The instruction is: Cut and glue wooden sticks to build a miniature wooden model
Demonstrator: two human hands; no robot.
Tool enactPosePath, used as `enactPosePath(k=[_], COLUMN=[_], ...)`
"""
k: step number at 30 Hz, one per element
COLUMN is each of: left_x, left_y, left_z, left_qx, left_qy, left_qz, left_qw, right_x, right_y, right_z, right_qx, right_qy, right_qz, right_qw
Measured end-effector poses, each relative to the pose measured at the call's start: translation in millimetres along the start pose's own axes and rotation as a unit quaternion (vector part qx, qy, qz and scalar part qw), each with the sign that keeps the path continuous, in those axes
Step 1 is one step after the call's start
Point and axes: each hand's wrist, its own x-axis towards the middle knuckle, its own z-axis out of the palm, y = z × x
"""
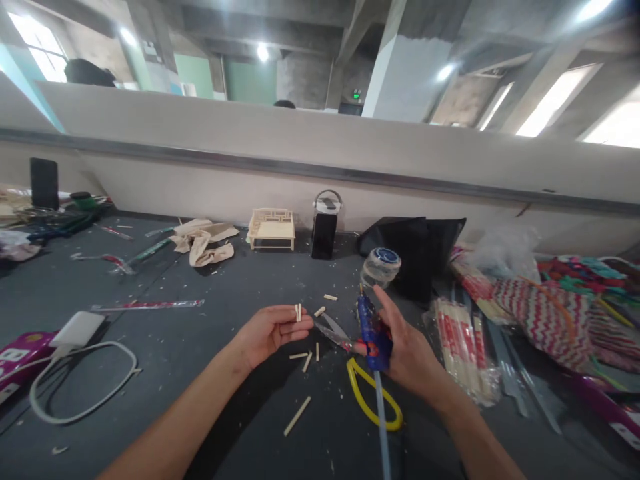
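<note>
Pinched in the fingers of my left hand [277,328] are two short pale wooden sticks [299,313], held upright side by side above the table. My right hand [407,343] is wrapped around a blue hot glue gun [369,327], its nozzle pointing away from me. A long translucent glue stick [383,420] sticks out of the gun's back end. Under and beside the gun lie scissors [336,332] with a yellow handle [374,400], partly hidden by it. Several cut wooden pieces [299,417] are scattered on the table between and below my hands.
A miniature wooden bench [271,230] stands at the back, beside a dark phone [324,237]. Right of them are a glass jar [381,267], a black bag [415,247] and packaged sticks [463,343]. A white charger [85,330] with its cable and a crumpled cloth [203,240] lie left.
</note>
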Motion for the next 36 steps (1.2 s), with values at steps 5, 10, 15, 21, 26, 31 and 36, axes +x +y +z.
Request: enactPosePath(k=[5, 10, 15, 21, 26, 31, 36], left_x=[-2.8, -4.9, -6.9, -7.0, -6.5, -7.0, -7.3], left_y=[0.4, -0.2, -1.7, -4.4, -5.4, -8.1, -9.0], left_z=[1.2, 4.0, 7.3, 6.8, 5.2, 6.9, 7.4], left_qx=[-0.001, 0.002, -0.003, -0.008, 0.0, 0.015, 0.025], left_qy=[-0.017, -0.033, -0.044, -0.06, -0.07, -0.076, -0.076], left_qz=[0.011, 0.01, -0.007, 0.0, 0.005, -0.013, -0.015], left_qw=[1.0, 0.999, 0.999, 0.998, 0.998, 0.997, 0.997], right_x=[-13.3, -10.2, 14.0, 34.4, 38.0, 35.6, 34.2], right_y=[24.0, 18.6, -27.2, -54.0, -52.9, -56.8, -57.7], right_z=[-3.2, -21.6, -4.9, 37.2, 44.2, 45.8, 48.6], right_qx=[0.007, -0.034, 0.051, 0.074, 0.091, 0.106, 0.104], right_qy=[-0.153, -0.133, 0.014, -0.006, -0.003, -0.002, 0.007], right_qz=[0.073, 0.027, 0.016, -0.035, 0.003, 0.011, 0.012], right_qw=[0.985, 0.99, 0.998, 0.997, 0.996, 0.994, 0.994])
